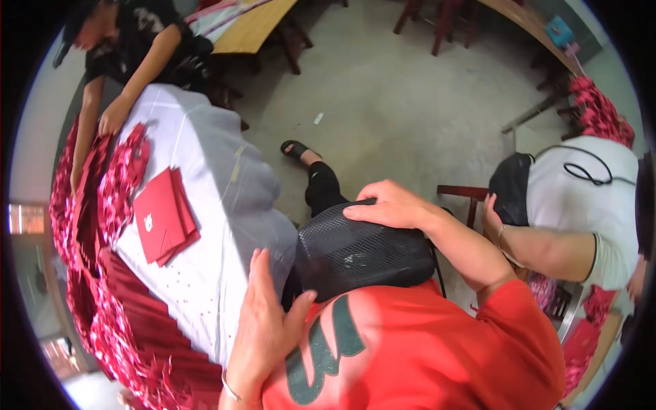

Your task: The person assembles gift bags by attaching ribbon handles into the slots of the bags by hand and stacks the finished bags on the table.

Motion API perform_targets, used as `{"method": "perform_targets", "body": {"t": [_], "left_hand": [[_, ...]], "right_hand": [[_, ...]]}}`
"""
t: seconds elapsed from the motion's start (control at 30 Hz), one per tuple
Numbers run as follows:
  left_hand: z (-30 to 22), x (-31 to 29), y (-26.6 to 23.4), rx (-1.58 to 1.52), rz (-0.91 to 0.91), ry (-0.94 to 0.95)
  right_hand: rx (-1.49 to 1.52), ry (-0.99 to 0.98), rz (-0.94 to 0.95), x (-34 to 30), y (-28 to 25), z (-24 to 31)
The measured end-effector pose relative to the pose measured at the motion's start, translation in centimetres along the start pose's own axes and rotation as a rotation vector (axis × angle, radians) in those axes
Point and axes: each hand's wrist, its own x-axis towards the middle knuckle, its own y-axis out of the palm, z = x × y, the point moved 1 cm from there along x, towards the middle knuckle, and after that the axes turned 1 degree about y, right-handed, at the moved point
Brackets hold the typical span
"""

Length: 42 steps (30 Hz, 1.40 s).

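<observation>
A black mesh bag (pixel 355 249) lies across my lap, against my red shirt. Over its far upper edge my right hand (pixel 389 203) is closed, thumb on the mesh and the other fingers partly hidden behind the edge. My left hand (pixel 266 314) is raised beside the white-covered table (pixel 205 280), fingers stretched out, with nothing in it. A few flat red paper folders or envelopes (pixel 162 215) lie overlapped on the white cloth, beyond my left hand.
Shiny red-pink folded pieces (pixel 126 328) are heaped along the table's left side. At the far left a co-worker's hand (pixel 116 116) reaches into them. Another person in white (pixel 581 184) sits at the right with a black bag (pixel 511 188). Wooden tables (pixel 256 31) stand farther back.
</observation>
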Motion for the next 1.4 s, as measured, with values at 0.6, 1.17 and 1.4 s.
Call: {"method": "perform_targets", "body": {"t": [0.6, 1.17, 1.4], "left_hand": [[5.1, 4.9, 9.9, -0.543, -0.084, -0.132], [3.6, 0.8, 2.1, -0.118, -0.215, 0.15], [8.4, -2.3, -0.7, 0.141, -0.684, 0.173]], "right_hand": [[0.009, 0.008, -0.009, 1.3, 1.1, -0.6], [0.139, 0.112, 0.121, 5.0, 3.3, -0.9], [0.168, 0.255, 0.266, 12.0, 4.9, -6.4]]}}
